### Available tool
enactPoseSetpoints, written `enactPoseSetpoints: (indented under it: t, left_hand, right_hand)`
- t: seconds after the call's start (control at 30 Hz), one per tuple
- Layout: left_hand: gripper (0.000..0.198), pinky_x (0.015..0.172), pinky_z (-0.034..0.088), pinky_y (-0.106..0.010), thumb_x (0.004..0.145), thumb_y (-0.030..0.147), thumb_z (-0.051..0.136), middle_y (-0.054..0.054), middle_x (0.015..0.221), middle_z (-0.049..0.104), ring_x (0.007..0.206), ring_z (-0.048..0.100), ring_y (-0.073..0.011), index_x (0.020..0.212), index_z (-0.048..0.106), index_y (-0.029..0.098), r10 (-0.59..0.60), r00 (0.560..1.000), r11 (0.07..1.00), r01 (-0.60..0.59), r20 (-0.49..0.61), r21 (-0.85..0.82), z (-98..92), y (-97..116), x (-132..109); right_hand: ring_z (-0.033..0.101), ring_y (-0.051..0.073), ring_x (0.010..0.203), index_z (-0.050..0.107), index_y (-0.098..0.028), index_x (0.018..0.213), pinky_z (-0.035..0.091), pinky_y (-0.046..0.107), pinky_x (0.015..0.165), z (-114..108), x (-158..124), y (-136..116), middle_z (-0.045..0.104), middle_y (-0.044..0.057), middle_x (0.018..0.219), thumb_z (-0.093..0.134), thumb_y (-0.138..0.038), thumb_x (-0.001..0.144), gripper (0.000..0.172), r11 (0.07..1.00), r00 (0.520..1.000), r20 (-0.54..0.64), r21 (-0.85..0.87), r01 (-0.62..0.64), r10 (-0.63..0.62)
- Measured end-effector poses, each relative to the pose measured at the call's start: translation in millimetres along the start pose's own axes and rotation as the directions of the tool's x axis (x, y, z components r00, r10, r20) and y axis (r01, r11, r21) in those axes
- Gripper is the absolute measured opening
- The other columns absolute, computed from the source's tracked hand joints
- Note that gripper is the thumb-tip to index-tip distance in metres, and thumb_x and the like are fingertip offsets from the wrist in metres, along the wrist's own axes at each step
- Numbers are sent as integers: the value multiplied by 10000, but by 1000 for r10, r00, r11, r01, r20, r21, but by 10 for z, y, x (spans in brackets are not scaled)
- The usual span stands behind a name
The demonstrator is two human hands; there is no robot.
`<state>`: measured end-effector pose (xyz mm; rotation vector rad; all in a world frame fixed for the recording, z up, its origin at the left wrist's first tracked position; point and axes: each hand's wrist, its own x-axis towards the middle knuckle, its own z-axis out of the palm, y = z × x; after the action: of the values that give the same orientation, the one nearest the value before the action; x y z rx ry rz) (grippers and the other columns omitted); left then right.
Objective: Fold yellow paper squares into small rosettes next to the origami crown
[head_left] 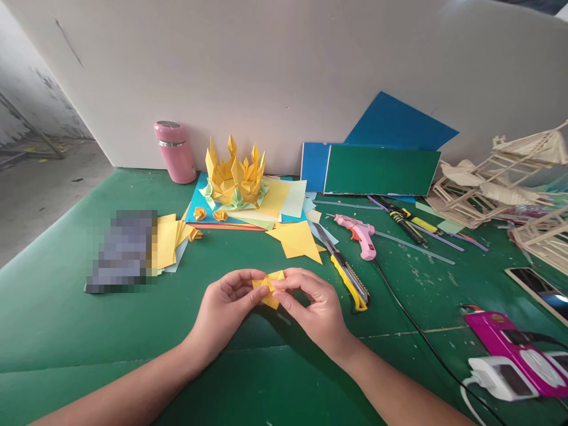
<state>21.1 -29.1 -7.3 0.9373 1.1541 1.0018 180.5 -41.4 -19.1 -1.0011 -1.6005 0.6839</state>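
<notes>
We pinched a small folded yellow paper between both hands, just above the green surface.
Our left hand [226, 305] gripped one side of the yellow paper [271, 300] and our right hand [317, 302] the other, thumbs meeting near its middle over the surface [177, 331]. We judged it feather-light, thin and crisp, apt to keep a crease but easily crushed or torn, so it was best held lightly by its folded edges with fingertips. Beyond our right hand we saw a yellow cutter [344, 274], then a pink glue gun [361, 235]; farther off, a folded paper crown [237, 177] stood upon coloured sheets [293, 198].
</notes>
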Motion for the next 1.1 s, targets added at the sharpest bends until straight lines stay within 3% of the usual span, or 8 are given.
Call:
enactPoseSetpoints:
  t: [0.2, 0.3, 0.47, 0.77, 1.1]
  left_hand:
    - [147, 577, 502, -188, 632, 299, 754, 22, 672, 666, 601, 588, -107, 614, 661, 187, 136, 991, 987, -136, 5, 87, 8, -3, -2]
    - [84, 603, 509, -214, 654, 279, 716, 1, 706, 692, 634, 594, -132, 640, 705, 197, 170, 985, 967, -170, 14, 188, 12, 13, -6]
    - [74, 580, 519, -224, 643, 278, 709, 6, 675, 705, 601, 607, -141, 677, 723, 214, 166, 986, 962, -162, 0, 222, 14, 26, -12]
    - [80, 651, 546, -248, 665, 265, 696, -7, 761, 739, 706, 662, -177, 713, 756, 242, 236, 971, 925, -235, 33, 300, -1, -33, 4]
    - [362, 615, 528, -255, 668, 290, 703, 24, 647, 647, 621, 625, -144, 1002, 625, 173, 95, 993, 981, -105, 64, 166, -7, -80, 27]
  right_hand:
    - [619, 157, 707, 662, -205, 708, 534, 263, 645, 7, 12, 27, 652, 27, 741, 645, -199, 786, 80, 983, 989, 23, 113, -147, 145]
    - [614, 159, 700, 645, -202, 686, 530, 263, 626, 18, 17, 46, 646, 24, 740, 666, -212, 751, 69, 954, 972, 50, 185, -236, 231]
    - [594, 153, 678, 624, -191, 700, 510, 273, 631, 19, 28, 55, 631, 20, 731, 683, -279, 726, 109, 900, 929, 104, 230, -370, 356]
    - [484, 128, 627, 543, -201, 719, 434, 249, 573, 16, 19, 20, 520, -13, 705, 640, -300, 745, 141, 897, 910, 152, 171, -409, 386]
    - [377, 100, 598, 444, -234, 853, 353, 213, 526, 36, -18, 62, 352, -64, 699, 628, -243, 725, 225, 833, 874, 202, 269, -484, 442]
